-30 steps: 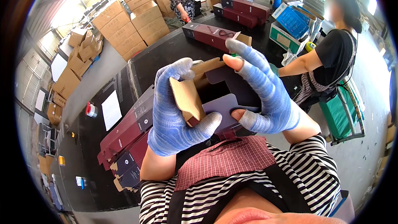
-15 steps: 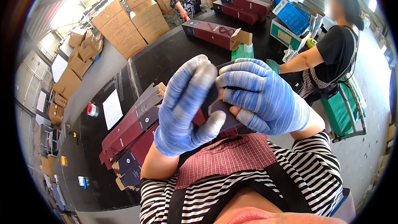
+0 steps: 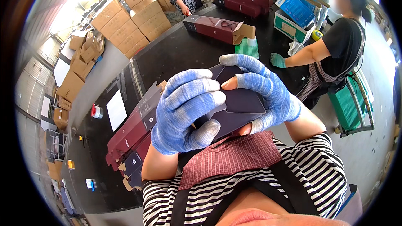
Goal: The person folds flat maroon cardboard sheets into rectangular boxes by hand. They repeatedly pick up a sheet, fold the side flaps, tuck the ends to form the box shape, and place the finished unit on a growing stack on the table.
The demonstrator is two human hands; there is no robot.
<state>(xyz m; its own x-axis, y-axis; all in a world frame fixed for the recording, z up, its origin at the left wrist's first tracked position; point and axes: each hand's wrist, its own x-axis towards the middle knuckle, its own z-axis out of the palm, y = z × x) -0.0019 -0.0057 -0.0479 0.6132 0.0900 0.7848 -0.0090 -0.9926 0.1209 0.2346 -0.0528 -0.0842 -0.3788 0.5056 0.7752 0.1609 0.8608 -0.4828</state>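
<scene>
Close to the chest, the left hand (image 3: 186,113) and right hand (image 3: 261,90), both in blue gloves, clasp a dark maroon carton (image 3: 238,100) above the near edge of the black table (image 3: 180,54). Flat maroon cartons (image 3: 134,132) lie stacked at left; a co-worker (image 3: 335,46) stands right. Since a moment ago the fingers have parted, baring more carton.

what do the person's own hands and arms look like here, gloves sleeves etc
Both the left hand and the right hand wear knitted gloves in blue with faint paler stripes. The fingertips are pale grey, and some are cut off, leaving bare fingertips showing. The forearms are bare below the gloves. Short sleeves in black and white stripes cover the upper arms.
</scene>
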